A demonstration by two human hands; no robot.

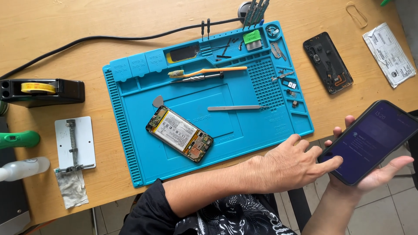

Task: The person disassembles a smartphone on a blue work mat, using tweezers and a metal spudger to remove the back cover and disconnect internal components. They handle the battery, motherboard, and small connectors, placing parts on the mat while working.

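Right hand (370, 176) cradles one lit phone (370, 141); open left hand (291, 167) taps it, near one opened phone (179, 133).

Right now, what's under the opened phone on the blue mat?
Only the blue mat shows under the opened phone, which lies flat with its battery facing up. Anything beneath it is covered.

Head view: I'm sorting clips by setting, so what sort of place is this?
Likely a phone repair bench: a blue repair mat on a wooden table, an opened phone with its battery bared, and a detached back cover nearby.
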